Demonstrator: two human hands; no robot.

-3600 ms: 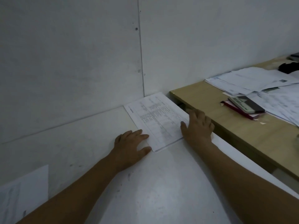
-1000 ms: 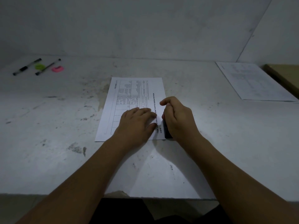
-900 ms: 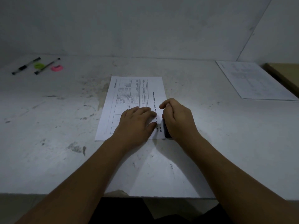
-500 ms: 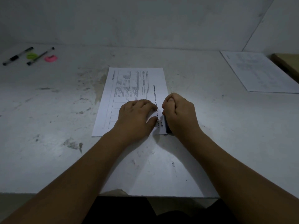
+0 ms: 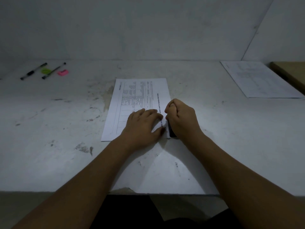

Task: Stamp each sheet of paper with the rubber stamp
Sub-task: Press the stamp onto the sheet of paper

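A printed sheet of paper (image 5: pixel 132 96) with a table lies in the middle of the white desk (image 5: pixel 49 146). My left hand (image 5: pixel 142 126) rests flat on its near part, fingers spread. My right hand (image 5: pixel 181 119) is a closed fist around a dark rubber stamp (image 5: pixel 170 132), which stands on the sheet's near right corner. Only the stamp's lower dark edge shows under my fist. A second pile of printed sheets (image 5: pixel 260 80) lies at the far right of the desk.
Two pens (image 5: pixel 33 71) (image 5: pixel 53 70), a green tab (image 5: pixel 45 70) and a pink eraser-like piece (image 5: pixel 63 72) lie at the far left. A wooden table's corner (image 5: pixel 290 71) borders the right side. The wall (image 5: pixel 148 27) rises behind the desk; the desk's front edge runs below my forearms.
3.6 s ago both hands lay on the sheets at the right. Over the last second both hands stay put on the centre sheet; my right fist closes tighter on the stamp.
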